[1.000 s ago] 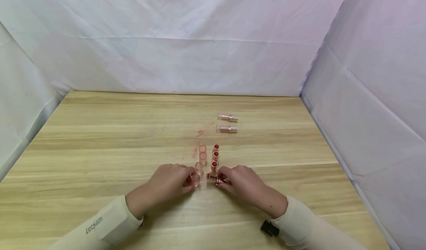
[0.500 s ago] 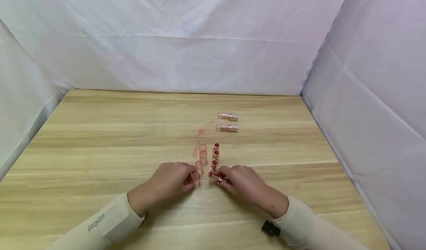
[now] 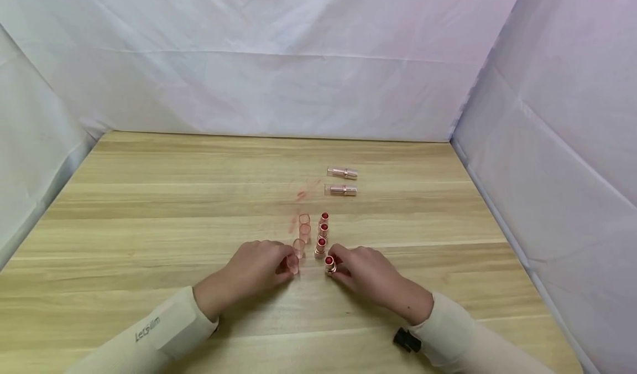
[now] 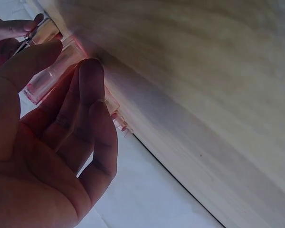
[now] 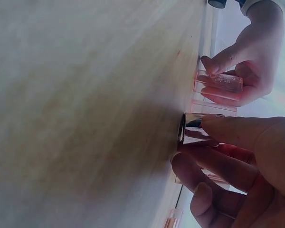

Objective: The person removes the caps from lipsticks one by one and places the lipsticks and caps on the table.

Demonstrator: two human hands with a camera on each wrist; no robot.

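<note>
Head view showed the right hand (image 3: 365, 274) pinching an upright lipstick (image 3: 329, 264) on the worktop (image 3: 149, 208), the left hand (image 3: 254, 269) grasping a clear cap (image 3: 292, 264); a nudge could probably topple the neighbouring row.

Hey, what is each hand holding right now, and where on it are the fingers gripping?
The left hand pinches a clear cap by its sides. The right hand grips an upright open lipstick around its metal base.

Glossy metal lipstick (image 3: 329, 265), seemingly clear plastic cap (image 3: 292, 264), matt wood table (image 3: 149, 208).
</note>
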